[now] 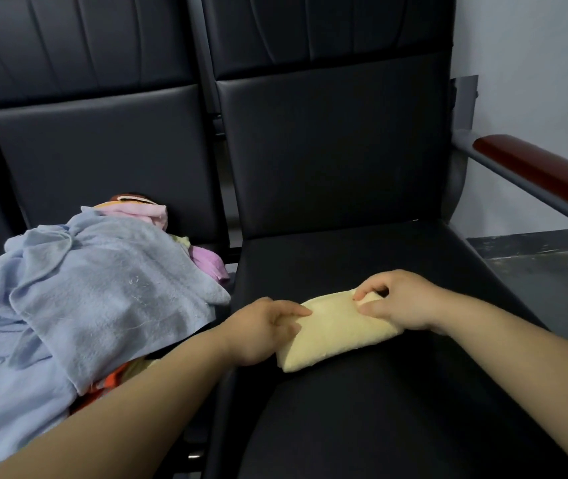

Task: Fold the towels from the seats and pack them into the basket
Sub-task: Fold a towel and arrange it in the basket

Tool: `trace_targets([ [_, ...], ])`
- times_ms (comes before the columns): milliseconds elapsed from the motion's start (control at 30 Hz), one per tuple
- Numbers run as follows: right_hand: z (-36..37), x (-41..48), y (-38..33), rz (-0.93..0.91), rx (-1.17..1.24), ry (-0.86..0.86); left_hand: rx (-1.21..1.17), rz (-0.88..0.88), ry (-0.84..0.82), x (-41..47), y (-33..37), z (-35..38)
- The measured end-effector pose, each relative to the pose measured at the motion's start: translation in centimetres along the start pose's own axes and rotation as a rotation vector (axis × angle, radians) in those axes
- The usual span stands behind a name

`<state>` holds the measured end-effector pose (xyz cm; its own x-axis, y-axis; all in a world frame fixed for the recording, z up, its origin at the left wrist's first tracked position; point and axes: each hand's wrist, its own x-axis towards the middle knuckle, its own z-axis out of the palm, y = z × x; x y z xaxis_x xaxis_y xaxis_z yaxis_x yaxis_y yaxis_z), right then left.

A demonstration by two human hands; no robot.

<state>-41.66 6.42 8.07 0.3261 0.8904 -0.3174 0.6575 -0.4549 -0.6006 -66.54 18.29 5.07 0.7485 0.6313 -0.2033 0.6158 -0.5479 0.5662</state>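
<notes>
Forearms enter from the lower edge, mine, cut off near the elbows by the frame.

Left hand (pixel 261 331): fingers (pixel 292 309) curled, pinching the near-left end of the yellow towel (pixel 334 333).

Right hand (pixel 403 300): fingers (pixel 375 310) curled over the far-right corner of the same towel, pinching it.

Yellow towel: folded into a compact oblong, lying flat on the black seat (pixel 379 409), toward its left side.

Step in hand, as I judge it: the last fold is being squared up, so this towel is near ready to pack. The next move calls for a lift with both ends held, so that the layers do not slip open, then a carry to the basket, which lies outside the frame; its direction cannot be told.

Neighbouring seat (pixel 214 248), to my left: a heap of unfolded towels, with a large blue towel (pixel 102 292) on top, a pink towel (pixel 206 264) behind it, and orange and pale cloth showing at the near edge. How many pieces lie beneath is hidden. Much of the task therefore appears to remain.

Beyond: black backrests (pixel 327 150); at far right a red-brown armrest (pixel 534 167), cut by the frame.
</notes>
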Motion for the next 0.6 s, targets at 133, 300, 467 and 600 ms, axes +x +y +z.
trace_targets([
  [133, -0.5, -0.4, -1.0, 0.143, 0.008, -0.144, -0.023, -0.020, -0.101, 0.3, 0.5, -0.8],
  [300, -0.5, 0.2, -2.6, 0.229, -0.053, -0.281, -0.048, -0.053, 0.058, 0.3, 1.4, 0.4],
  [467, -0.5, -1.3, -2.4, 0.221, 0.031, -0.275, -0.197, -0.095, 0.107, -1.7, 1.9, 1.1],
  [600, -4.1, -5.7, -2.8, 0.042, 0.209, -0.183, -0.343, -0.062, 0.136, -4.3, 4.5, 0.4],
])
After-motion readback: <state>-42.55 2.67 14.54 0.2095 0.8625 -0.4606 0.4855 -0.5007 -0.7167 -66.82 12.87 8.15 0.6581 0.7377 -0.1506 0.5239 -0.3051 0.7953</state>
